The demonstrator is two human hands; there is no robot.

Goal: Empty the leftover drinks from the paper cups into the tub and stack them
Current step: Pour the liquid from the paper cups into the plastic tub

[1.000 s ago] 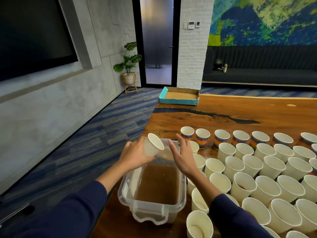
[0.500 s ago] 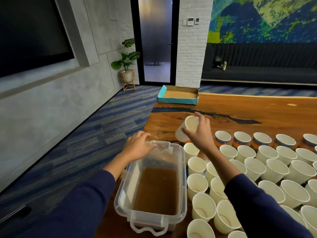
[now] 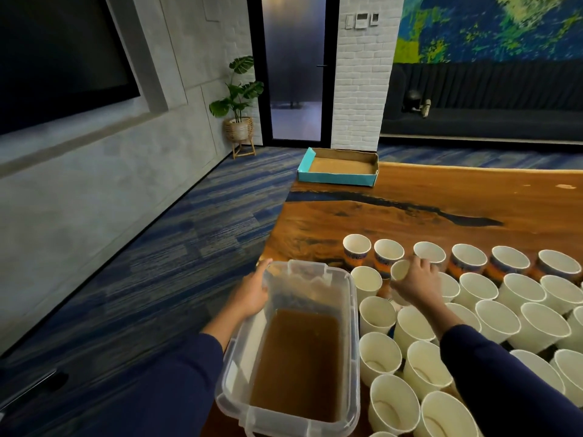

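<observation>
**Right hand on a cup, left hand steadying the tub**

The long wooden table [image 3: 441, 197] fills the right half of the view, its right end cut off by the frame edge. At its near left corner sits the clear plastic tub [image 3: 352, 326], holding brown liquid [image 3: 299, 364]; its near rim is clipped by the bottom of the picture. Right of the tub, a crowd of white paper cups [image 3: 498, 313] stands packed together, most tilted toward the camera, running off the right and bottom edges, so no counting them. The far row shows orange and blue bands on its sides, but any print there is too small to read. Some near cups show a trace at the bottom; hard to say how much. At the far left corner of the table lies a shallow teal cardboard box [image 3: 337, 178], with no lettering I can make out.

Now the hands. The left hand [image 3: 250, 296] rests on the tub's far left rim, fingers curled over its edge, thumb along the outside. The right hand [image 3: 416, 283] reaches into the far rows, fingers bent round one tilted paper cup [image 3: 400, 270], whose mouth faces left toward the tub; its lower body is hidden behind the hand. Whether that cup is lifted or touching the table, I cannot tell. Both dark blue sleeves run out of the bottom of the frame.
</observation>
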